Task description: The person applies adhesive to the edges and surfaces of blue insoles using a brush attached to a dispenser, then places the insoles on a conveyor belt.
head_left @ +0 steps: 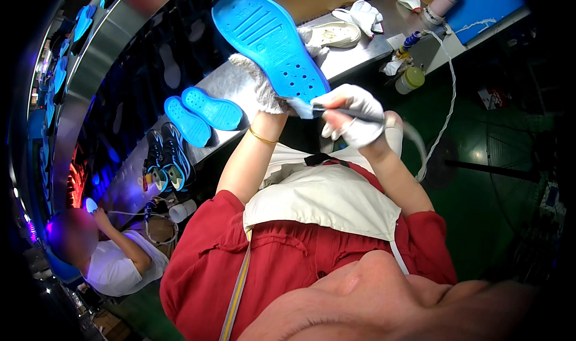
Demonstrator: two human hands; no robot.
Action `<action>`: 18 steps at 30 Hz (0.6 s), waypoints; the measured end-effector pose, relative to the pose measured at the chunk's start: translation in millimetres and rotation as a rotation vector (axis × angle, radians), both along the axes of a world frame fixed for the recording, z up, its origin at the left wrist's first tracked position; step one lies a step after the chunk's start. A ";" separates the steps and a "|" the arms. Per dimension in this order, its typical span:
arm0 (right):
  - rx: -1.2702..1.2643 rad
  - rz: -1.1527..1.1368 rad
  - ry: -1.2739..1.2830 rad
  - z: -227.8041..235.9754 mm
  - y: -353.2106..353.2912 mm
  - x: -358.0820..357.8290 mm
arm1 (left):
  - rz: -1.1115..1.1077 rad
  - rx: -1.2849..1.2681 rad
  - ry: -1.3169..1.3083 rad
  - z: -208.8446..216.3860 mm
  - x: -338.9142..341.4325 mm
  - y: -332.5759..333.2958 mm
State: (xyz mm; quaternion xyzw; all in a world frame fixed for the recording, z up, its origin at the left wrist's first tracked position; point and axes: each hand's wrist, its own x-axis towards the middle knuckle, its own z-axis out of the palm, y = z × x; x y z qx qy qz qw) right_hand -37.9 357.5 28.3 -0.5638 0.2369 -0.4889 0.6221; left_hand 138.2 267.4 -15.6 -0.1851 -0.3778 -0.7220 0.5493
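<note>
A large blue shoe sole, with raised ribs and several small holes, is held up above the metal bench. My left hand, in a pale knit glove, grips it along its left edge. My right hand, in a white glove with some bare fingers showing, is closed around the dark handle of a brush. The brush's pale bristles are at the sole's lower edge, close to my left wrist; whether they touch it I cannot tell. Behind the sole, a cream shoe lies partly hidden.
Two blue soles lie on the metal bench, with dark blue-trimmed sneakers further left. Crumpled white gloves, a pinkish cup and a yellow-lidded jar are right. A white-wrapped cord hangs down. A co-worker sits lower left.
</note>
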 end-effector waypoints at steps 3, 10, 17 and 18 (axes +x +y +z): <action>0.085 -0.071 -0.236 -4.4 -12.2 -6.7 | -0.138 0.285 0.158 19.0 -1.9 13.6; 0.206 0.113 -0.280 -20.0 -11.8 -8.7 | -0.067 0.200 -0.010 27.5 8.1 6.7; -0.287 -0.112 0.101 -8.9 -22.5 -18.5 | 0.230 0.150 -0.596 47.7 9.9 13.6; -0.390 -0.112 0.187 -7.0 -24.5 -19.2 | 0.196 0.128 -0.665 48.8 10.7 12.0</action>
